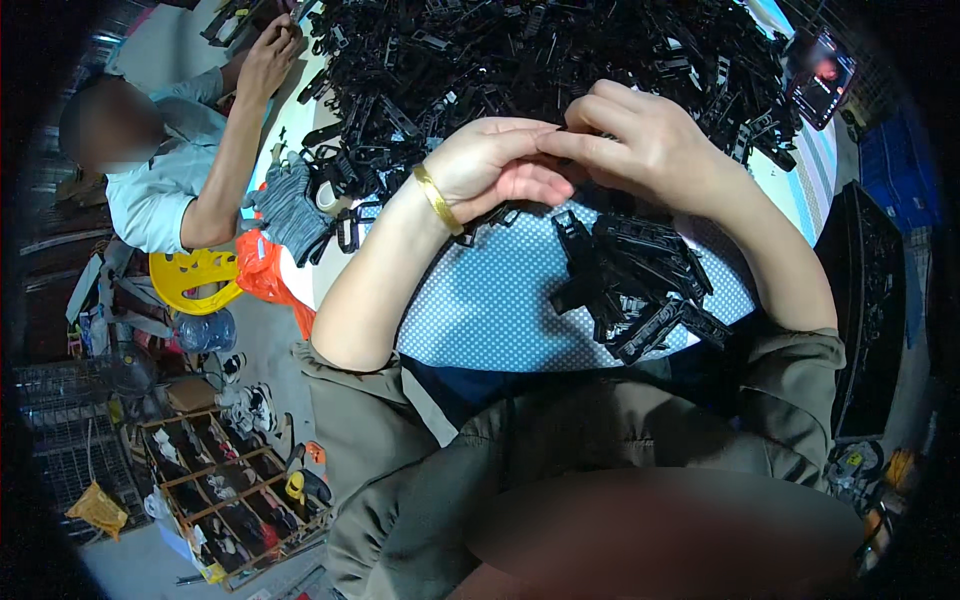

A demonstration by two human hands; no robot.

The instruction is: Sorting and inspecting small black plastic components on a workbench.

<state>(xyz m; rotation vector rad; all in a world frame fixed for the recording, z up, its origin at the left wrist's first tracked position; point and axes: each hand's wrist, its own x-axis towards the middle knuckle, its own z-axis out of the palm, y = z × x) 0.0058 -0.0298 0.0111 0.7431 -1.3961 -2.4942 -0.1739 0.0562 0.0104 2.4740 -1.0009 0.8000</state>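
while meeting finger to finger with left hand [497,165] and right hand [645,142], upper centre, cannot tell if pinching anything; has black parts [650,262] below, right of centre, nearer right hand, with axes mixed.

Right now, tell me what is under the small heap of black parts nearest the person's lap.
The blue dotted surface shows on both sides of the heap of black parts; whatever is directly beneath is covered.

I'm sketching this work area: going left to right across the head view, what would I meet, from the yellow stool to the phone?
Yellow stool, grey cloth, left hand, right hand, phone.
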